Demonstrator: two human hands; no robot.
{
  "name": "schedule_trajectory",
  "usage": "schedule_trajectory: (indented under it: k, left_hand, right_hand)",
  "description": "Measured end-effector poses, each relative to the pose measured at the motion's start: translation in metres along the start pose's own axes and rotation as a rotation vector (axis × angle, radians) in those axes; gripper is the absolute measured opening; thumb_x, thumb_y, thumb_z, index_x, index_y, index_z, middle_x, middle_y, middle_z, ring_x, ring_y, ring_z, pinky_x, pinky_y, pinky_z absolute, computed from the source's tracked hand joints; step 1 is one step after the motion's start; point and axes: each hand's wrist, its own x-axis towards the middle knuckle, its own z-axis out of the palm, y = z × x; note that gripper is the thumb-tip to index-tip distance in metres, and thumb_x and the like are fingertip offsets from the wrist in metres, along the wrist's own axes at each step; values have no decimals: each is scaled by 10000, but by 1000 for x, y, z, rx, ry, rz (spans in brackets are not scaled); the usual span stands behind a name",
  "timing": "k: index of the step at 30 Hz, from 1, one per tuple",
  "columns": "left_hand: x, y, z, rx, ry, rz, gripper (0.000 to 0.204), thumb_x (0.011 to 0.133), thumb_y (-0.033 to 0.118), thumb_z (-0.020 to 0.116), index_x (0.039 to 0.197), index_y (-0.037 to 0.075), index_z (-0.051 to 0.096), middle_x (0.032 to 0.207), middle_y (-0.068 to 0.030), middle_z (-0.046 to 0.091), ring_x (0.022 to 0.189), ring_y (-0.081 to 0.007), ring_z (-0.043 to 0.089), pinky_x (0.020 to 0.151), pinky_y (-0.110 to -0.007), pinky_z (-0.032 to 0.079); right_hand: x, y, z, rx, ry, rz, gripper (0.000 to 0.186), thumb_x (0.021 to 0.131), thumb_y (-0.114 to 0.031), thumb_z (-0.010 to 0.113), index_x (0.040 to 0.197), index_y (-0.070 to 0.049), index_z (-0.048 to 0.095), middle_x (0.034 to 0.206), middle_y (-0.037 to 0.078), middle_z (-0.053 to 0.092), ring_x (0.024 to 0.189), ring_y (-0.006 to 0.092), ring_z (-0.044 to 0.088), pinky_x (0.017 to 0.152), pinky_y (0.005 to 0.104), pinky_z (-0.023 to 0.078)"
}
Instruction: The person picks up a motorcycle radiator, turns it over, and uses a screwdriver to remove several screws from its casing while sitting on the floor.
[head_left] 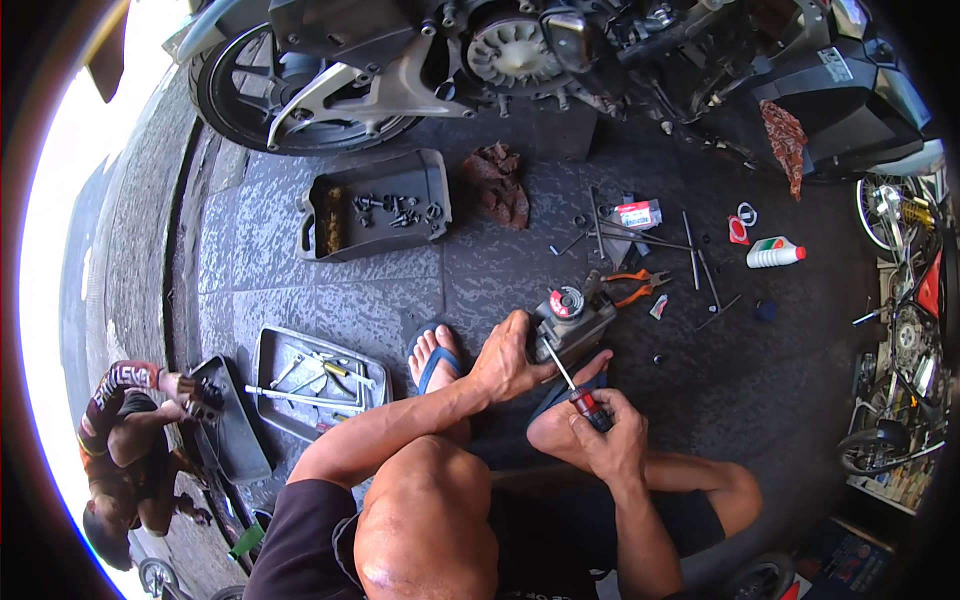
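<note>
Between my feet stands a grey metal engine part (574,330) with a round fitting on top, marked in red and white. My left hand (508,358) is closed around its left side, steadying it. In my right hand (614,436) is a screwdriver (585,402) with a red and black handle. Its shaft slants up and left, and the tip meets the near side of the engine part. Whether the tip sits in a screw is too small to tell. Just beyond the part lie orange-handled pliers (632,288).
A black tray (325,185) with loose bolts and a brown rag (497,185) lie ahead, below a motorcycle (380,95). Several rods and sockets, plus a white bottle (776,252), are at right. A grey tool tray (268,385) is at left, near a crouching person (125,420).
</note>
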Motion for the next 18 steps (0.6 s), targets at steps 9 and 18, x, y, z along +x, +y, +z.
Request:
schedule_trajectory:
  k: [9, 18]
  left_hand:
    - [7, -7, -4, 216, -73, 72, 704, 641, 384, 867, 1060, -53, 508, 1053, -244, 551, 1014, -419, 547, 869, -484, 449]
    - [27, -26, -15, -184, -177, 96, 1010, 706, 572, 784, 1388, -52, 376, 1157, -273, 595, 1150, -428, 583, 1032, -468, 434]
  right_hand:
    - [2, 20, 1, 449, -232, 293, 291, 848, -191, 724, 1069, -4, 691, 834, 116, 703, 726, 205, 661, 670, 340, 518]
    - [-4, 46, -58, 227, -110, 177, 279, 875, -213, 691, 1064, -8, 695, 884, 150, 719, 818, 199, 672, 736, 347, 506]
